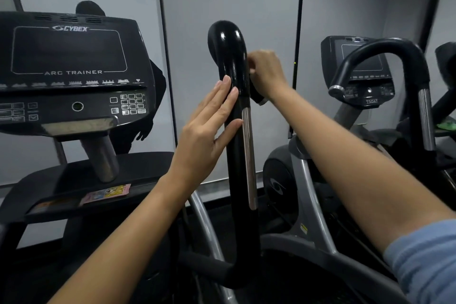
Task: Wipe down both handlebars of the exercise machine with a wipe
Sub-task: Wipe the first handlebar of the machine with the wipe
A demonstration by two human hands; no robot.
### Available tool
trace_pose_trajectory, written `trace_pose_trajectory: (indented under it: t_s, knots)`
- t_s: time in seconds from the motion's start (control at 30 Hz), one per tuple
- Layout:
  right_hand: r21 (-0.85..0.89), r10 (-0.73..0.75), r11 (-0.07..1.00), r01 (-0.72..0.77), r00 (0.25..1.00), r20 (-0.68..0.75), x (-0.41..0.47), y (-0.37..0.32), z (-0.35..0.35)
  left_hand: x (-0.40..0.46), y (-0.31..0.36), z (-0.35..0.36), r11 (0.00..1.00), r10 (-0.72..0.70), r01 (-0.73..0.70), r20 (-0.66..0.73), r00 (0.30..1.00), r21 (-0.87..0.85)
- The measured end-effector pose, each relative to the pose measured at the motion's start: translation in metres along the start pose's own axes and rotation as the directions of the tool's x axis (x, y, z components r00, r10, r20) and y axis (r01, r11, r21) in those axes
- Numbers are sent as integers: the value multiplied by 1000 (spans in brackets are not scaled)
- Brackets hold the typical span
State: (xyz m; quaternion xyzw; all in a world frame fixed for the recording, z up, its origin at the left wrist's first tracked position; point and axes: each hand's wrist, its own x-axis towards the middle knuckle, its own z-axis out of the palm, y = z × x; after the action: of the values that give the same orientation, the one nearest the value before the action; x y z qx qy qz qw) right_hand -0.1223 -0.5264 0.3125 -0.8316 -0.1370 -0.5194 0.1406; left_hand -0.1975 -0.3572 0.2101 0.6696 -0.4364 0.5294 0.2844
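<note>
Fingers (pixel 223 96) of the left hand (pixel 207 131) lie straight and flat against the glossy black handlebar (pixel 234 76), a curved tube with a metal strip (pixel 249 155). Right hand (pixel 266 74) curls behind it, pinching a dark wipe (pixel 256 96).

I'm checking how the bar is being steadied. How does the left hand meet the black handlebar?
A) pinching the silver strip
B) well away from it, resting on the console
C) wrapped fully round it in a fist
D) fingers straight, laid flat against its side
D: the left hand lies with straight fingers against the left side of the black handlebar, not curled round it.
</note>
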Motion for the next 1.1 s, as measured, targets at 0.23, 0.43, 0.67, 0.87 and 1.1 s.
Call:
trace_pose_trajectory:
  t_s: [0.23,0.43,0.67,0.87,1.1]
  knots:
    - [-135,-439,898,419,879,-187,-26,0,16,0,-1,2,1000,-1,1,-13,1000,-27]
    - [-393,-438,823,410,899,23,-48,31,28,-1,0,4,999,-15,14,-19,1000,-30]
    - [-490,-476,753,439,878,56,-37,21,25,-1,1,3,1000,-12,12,-10,1000,-23]
    - [-538,-483,715,447,872,84,-66,49,30,-1,-1,2,1000,-3,3,-3,1000,-18]
    - [-229,-298,932,280,953,-47,-70,42,16,-2,0,4,1000,-10,9,-20,1000,-18]
